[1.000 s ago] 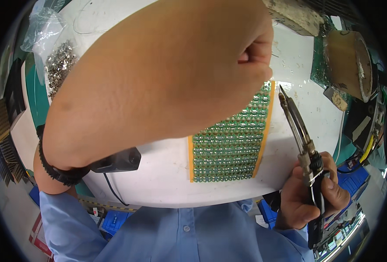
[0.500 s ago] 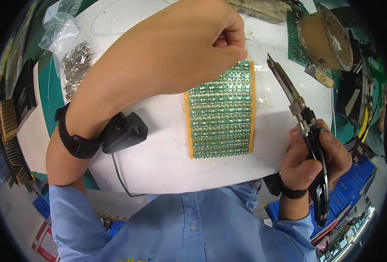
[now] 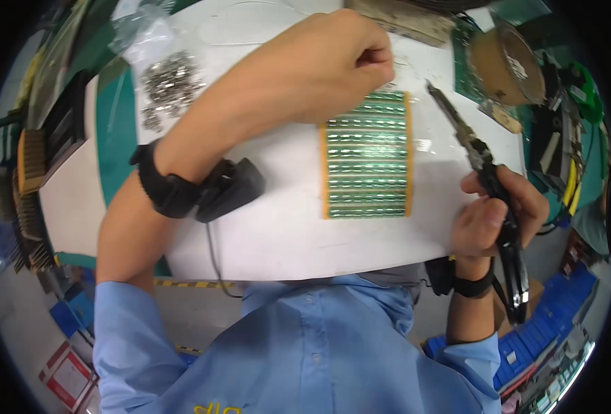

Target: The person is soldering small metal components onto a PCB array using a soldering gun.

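Note:
A panel of small green circuit boards [image 3: 367, 169] with orange side strips lies on the white work surface [image 3: 278, 234]. Above its far edge, my left hand [image 3: 357, 65] is closed with the fingertips pinched together; whatever they hold is too small to make out. My left forearm crosses over the surface and hides part of the panel's far left corner. To the right of the panel, my right hand [image 3: 488, 221] grips the black handle of a soldering gun [image 3: 481, 155]. Its narrow metal tip points away from me, beside the panel's far right corner, apart from it.
Loose small metal parts [image 3: 171, 83] and a clear plastic bag [image 3: 143, 38] lie at the far left. A thin wire loop curves across the far side. At the far right stand a brown round container [image 3: 495, 65] and a wooden block [image 3: 409, 24]. Both wrists wear black straps; the left has a cabled device [image 3: 233, 190].
The view has shifted, so the panel appears farther right and higher. My left hand stays pinched above the panel's far edge, and my right hand keeps hold of the soldering gun.

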`<state>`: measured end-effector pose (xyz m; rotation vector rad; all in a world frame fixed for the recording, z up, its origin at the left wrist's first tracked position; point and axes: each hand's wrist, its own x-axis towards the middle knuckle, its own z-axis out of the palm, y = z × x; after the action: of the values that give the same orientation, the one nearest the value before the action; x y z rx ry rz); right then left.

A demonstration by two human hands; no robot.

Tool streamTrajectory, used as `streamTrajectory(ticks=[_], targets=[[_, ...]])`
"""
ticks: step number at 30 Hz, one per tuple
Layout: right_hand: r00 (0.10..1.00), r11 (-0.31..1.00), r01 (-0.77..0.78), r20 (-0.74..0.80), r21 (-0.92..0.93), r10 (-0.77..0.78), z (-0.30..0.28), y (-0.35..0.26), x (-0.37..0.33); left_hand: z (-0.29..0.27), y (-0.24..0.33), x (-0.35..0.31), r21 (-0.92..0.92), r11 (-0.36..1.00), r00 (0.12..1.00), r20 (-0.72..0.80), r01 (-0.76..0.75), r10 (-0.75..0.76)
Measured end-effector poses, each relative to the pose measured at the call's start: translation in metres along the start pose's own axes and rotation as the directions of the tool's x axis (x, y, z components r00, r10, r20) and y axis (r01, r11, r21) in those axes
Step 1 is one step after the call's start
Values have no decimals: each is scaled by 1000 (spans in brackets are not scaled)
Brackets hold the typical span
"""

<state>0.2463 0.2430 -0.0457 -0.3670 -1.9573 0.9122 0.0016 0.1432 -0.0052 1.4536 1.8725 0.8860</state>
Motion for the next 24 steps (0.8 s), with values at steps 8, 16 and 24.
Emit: streamTrajectory(ticks=[8, 16, 24], targets=[[997, 999, 14, 70, -33, -12, 6, 1, 4, -50, -23, -119, 176, 961, 822, -564, 215, -80], [993, 1000, 23, 114, -8, -22, 8, -4, 3, -39, -41, -135, 407, 889, 897, -442, 209, -9], [997, 997, 56, 60, -53, -53, 11, -1, 3, -46, -44, -146, 221, 952, 857, -510, 211, -72]])
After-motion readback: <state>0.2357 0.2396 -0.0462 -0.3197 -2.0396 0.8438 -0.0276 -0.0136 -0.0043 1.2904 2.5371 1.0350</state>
